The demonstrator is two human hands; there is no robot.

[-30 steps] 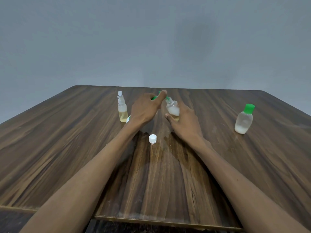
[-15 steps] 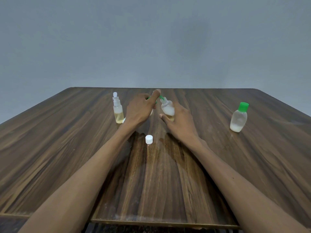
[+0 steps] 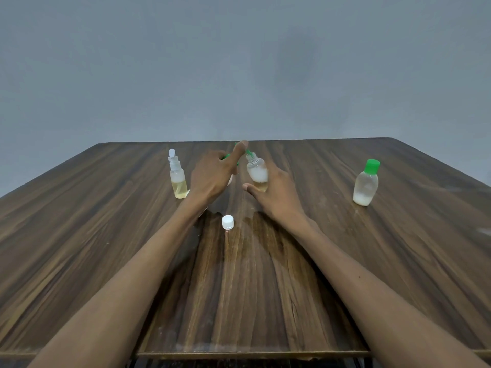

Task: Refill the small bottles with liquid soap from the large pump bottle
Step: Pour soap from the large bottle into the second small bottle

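Head view, centre of the frame: my right hand (image 3: 276, 192) holds the small bottle (image 3: 257, 173) tilted toward the green pump spout (image 3: 248, 152), fingers curled round its base. My left hand (image 3: 212, 176) grips the pump bottle's head, probably pressing, though it hides the body. Little has shifted since a moment ago; filling goes on. The white cap (image 3: 228, 222) waits below centre.

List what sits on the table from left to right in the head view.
Spray bottle → left hand on the green pump → white cap → small bottle held in the right hand → green-capped bottle.
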